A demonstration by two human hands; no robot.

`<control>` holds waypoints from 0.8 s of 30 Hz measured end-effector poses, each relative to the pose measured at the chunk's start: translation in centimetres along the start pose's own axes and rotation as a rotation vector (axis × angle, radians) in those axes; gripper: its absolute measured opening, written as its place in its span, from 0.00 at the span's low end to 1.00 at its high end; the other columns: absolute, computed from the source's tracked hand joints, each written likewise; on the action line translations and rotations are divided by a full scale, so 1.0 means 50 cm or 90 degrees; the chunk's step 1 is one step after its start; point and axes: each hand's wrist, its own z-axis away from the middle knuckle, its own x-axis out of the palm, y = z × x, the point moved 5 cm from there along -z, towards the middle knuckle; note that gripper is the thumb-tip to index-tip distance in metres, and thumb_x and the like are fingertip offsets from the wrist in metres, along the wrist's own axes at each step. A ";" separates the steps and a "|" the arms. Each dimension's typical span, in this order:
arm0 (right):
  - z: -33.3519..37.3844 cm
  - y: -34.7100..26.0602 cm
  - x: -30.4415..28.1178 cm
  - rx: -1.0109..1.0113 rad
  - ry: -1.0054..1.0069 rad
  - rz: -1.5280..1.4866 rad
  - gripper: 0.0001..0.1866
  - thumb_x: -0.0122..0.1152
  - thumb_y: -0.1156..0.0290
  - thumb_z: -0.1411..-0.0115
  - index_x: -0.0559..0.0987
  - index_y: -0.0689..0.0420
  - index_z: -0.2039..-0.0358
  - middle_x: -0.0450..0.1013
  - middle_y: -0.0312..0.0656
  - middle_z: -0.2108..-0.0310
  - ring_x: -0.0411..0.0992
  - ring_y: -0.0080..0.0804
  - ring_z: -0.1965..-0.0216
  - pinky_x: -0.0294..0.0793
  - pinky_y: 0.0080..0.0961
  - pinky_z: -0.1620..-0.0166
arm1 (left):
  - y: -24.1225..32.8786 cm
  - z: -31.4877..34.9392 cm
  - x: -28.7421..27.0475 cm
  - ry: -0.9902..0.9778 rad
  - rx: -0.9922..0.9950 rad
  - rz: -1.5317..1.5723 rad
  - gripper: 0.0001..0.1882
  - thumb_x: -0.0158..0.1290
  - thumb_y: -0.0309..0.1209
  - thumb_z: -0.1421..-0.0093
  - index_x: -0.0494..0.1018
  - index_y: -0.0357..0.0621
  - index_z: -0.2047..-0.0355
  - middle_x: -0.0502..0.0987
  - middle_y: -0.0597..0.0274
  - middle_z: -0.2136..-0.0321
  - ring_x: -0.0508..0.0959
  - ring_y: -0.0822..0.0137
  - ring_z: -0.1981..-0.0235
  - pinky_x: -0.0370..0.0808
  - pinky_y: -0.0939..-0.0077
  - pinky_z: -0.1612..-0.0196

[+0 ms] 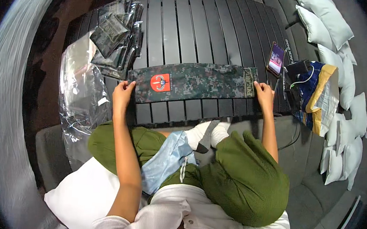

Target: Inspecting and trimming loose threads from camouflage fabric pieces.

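A long camouflage cloth sleeve (199, 82) lies flat across the near part of the black slatted table (191, 23). It bears a red emblem patch toward its left end and a lettered band at its right end. My left hand (123, 94) pinches the sleeve's left end at the near corner. At the opposite end, my right hand (264, 96) has its fingers closed on the edge of the lettered band. Beyond my left hand, several packets of folded camouflage cloth (112, 34) in clear wrapping are piled up.
Clear plastic bags (83, 92) hang over the table's left edge. A phone (275, 58) lies at the right, near a black box with a white cable (299, 68). Beside them stands a blue and yellow bag (320, 98). White pillows (326, 31) line the right side.
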 end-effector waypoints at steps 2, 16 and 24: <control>-0.004 0.007 0.006 -0.004 0.003 0.004 0.22 0.51 0.52 0.48 0.73 0.62 0.79 0.68 0.49 0.78 0.66 0.44 0.72 0.61 0.35 0.65 | 0.000 0.001 0.000 0.004 0.002 0.001 0.23 0.55 0.44 0.52 0.71 0.33 0.67 0.73 0.56 0.78 0.72 0.68 0.75 0.68 0.76 0.68; 0.012 0.013 0.002 -0.017 0.048 0.018 0.19 0.51 0.54 0.48 0.74 0.58 0.78 0.70 0.46 0.78 0.66 0.43 0.74 0.60 0.33 0.66 | 0.013 0.011 -0.019 0.056 0.023 -0.004 0.20 0.51 0.45 0.50 0.73 0.37 0.70 0.75 0.52 0.75 0.75 0.59 0.71 0.68 0.72 0.65; 0.015 0.021 0.006 -0.047 0.096 0.017 0.17 0.52 0.55 0.48 0.73 0.59 0.78 0.71 0.44 0.79 0.66 0.40 0.76 0.60 0.30 0.66 | -0.005 -0.002 -0.009 -0.022 -0.021 0.089 0.20 0.55 0.42 0.52 0.73 0.33 0.70 0.74 0.60 0.78 0.71 0.72 0.75 0.67 0.79 0.69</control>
